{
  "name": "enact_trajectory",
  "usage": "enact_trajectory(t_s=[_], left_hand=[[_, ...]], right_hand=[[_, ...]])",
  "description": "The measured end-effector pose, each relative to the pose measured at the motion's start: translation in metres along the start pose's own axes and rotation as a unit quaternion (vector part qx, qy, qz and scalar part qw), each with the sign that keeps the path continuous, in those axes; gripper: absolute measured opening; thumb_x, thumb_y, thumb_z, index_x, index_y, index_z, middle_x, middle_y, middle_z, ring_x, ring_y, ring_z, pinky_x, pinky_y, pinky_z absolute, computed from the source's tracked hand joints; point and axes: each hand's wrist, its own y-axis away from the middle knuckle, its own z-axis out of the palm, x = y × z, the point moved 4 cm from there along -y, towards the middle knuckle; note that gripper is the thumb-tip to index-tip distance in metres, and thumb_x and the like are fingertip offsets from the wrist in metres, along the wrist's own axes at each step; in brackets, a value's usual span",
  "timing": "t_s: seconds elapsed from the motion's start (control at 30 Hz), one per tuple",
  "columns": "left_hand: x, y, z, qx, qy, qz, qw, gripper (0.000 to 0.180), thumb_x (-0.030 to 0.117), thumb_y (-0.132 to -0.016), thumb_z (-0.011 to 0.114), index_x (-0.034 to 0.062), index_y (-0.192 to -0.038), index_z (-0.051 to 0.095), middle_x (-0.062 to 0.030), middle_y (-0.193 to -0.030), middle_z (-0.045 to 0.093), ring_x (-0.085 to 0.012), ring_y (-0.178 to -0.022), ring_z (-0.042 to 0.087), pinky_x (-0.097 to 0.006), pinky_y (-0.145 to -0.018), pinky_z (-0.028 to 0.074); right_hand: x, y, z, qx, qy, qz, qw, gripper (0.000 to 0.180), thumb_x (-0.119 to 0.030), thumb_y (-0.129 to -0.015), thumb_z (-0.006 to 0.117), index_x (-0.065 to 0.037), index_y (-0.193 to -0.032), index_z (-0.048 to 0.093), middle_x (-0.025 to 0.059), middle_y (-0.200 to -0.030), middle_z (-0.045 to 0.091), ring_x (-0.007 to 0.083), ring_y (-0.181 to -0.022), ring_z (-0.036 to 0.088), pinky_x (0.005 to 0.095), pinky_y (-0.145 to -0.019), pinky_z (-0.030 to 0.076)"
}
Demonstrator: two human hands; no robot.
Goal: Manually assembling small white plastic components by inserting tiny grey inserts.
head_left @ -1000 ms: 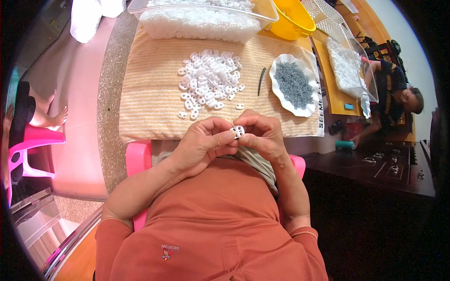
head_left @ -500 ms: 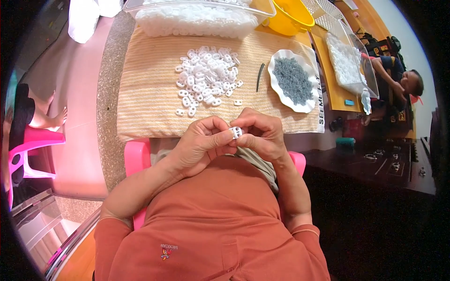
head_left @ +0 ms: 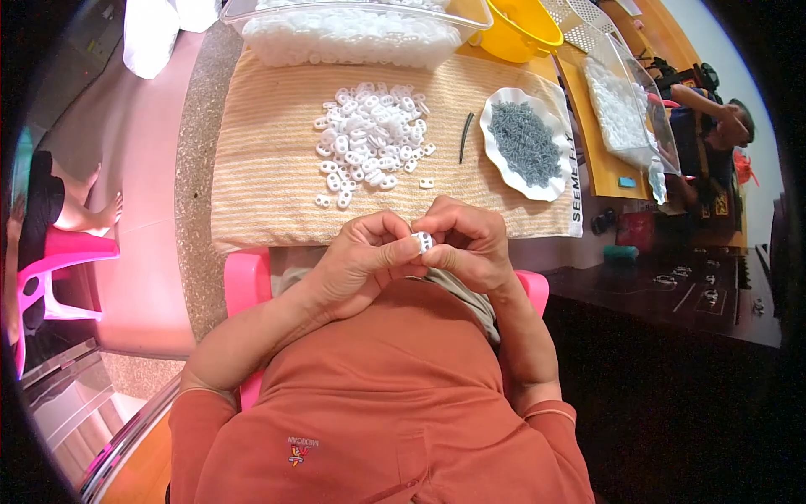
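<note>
white plastic, a small oval two-holed piece (head_left: 424, 242), sits pinched between the fingertips of both hands just in front of the person's chest, over the near edge of the striped beige cloth (head_left: 269, 160); the left hand (head_left: 365, 260) has thumb and forefinger closed tight on its left side, the other fingers curled under, and the right hand (head_left: 470, 244) closes thumb and forefinger on its right side, knuckles up, so both grips are clamped on the same piece with no gap showing. beyond the hands a loose heap of similar small white plastic pieces (head_left: 369, 139) lies on the cloth, a few strays near it, with a thin dark stick (head_left: 465, 137) beside a white scalloped dish (head_left: 497, 160) of grey bits, and a clear plastic tub (head_left: 353, 34) full of white pieces at the far edge next to a yellow bowl (head_left: 520, 29). compared with half a second ago the hands hold the same pose and the same piece, only slightly nearer the cloth's edge; the heap has not changed
</note>
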Motion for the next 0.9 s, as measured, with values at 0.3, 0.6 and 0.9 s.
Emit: enact_trajectory(t_s=[0.3, 0.6, 0.9], left_hand=[[0.0002, -0.0033, -0.0009, -0.030, 0.007, 0.005, 1.000, 0.005, 0.008, -0.088, 0.065, 0.0057, -0.089, 0.060, -0.0052, -0.088, 0.063, -0.0148, -0.081, 0.063, -0.029, -0.076, 0.054], [0.0024, -0.0036, -0.0019, -0.001, 0.008, 0.000, 1.000, 0.006, 0.010, -0.090, 0.063, 0.0052, -0.091, 0.060, -0.0051, -0.089, 0.063, -0.0142, -0.081, 0.062, -0.029, -0.079, 0.054], [0.0009, -0.0037, -0.0055, -0.004, 0.009, -0.003, 1.000, 0.005, 0.009, -0.090, 0.063, 0.0053, -0.090, 0.060, -0.0054, -0.087, 0.063, -0.0149, -0.080, 0.063, -0.029, -0.078, 0.054]], right_hand=[[0.0006, -0.0011, -0.0027, -0.009, 0.065, -0.017, 0.998, 0.023, 0.000, -0.079, 0.072, 0.004, -0.100, 0.065, 0.0060, -0.082, 0.058, 0.0089, -0.068, 0.053, 0.0204, -0.059, 0.043], [0.0023, -0.0009, -0.0030, 0.008, 0.133, -0.017, 0.991, 0.022, -0.001, -0.079, 0.073, 0.002, -0.099, 0.065, 0.0033, -0.086, 0.056, 0.0069, -0.071, 0.051, 0.0201, -0.061, 0.041], [0.0013, -0.0018, -0.0026, -0.003, 0.112, -0.038, 0.993, 0.024, -0.002, -0.078, 0.073, 0.001, -0.100, 0.066, 0.0048, -0.088, 0.057, 0.0075, -0.072, 0.053, 0.0198, -0.061, 0.042]])
